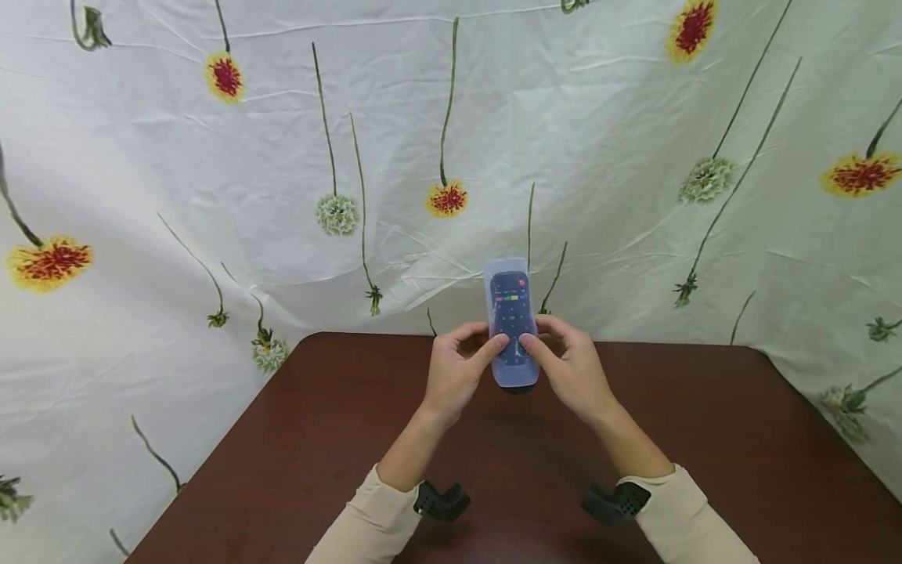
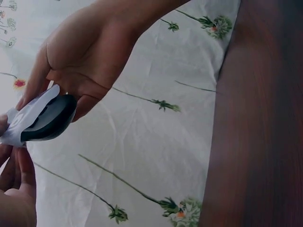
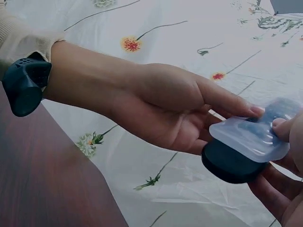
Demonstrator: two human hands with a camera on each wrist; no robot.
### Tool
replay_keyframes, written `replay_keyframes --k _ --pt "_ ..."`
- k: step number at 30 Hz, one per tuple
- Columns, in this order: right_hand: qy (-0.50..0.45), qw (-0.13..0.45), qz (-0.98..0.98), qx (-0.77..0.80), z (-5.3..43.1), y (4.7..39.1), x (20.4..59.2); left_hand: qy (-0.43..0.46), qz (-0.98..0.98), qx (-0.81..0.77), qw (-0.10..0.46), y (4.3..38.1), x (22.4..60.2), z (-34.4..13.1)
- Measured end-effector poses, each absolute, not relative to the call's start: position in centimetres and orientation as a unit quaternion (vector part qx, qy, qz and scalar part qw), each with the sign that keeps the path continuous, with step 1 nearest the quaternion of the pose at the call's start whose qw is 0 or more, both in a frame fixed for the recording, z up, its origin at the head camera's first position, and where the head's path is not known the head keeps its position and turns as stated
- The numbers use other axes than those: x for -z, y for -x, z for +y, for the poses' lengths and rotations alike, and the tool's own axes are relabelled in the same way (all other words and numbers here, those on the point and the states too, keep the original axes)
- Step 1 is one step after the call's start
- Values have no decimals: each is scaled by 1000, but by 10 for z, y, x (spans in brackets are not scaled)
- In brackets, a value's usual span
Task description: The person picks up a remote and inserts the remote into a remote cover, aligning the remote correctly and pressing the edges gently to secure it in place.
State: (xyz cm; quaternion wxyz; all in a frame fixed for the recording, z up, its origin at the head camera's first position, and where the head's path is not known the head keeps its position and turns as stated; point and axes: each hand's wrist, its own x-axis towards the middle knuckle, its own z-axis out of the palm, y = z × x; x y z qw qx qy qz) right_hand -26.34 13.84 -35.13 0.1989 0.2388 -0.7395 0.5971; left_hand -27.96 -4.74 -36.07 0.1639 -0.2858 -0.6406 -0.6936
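Forward-down head view, closer wrist views, shared remote [image 1: 513,317]

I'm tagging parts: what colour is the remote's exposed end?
Black end, clearest in the right wrist view.

one remote [image 1: 512,309] (two hands [image 1: 454,370] [image 1: 576,370])

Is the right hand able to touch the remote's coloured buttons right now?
Probably not directly: the right hand is holding the remote, but a see-through cover lies over the coloured buttons.
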Motion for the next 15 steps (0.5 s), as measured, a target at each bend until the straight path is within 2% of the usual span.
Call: replay_keyframes --k 9,12,15 --pt "-202 254 -717 -617 143 267 336 316 -662 680 9 281 365 -46" --pt "-199 255 -712 -623 144 268 334 308 -664 681 -9 282 366 -45" --pt "-200 252 -710 -626 145 268 334 294 -655 696 3 282 365 -44"
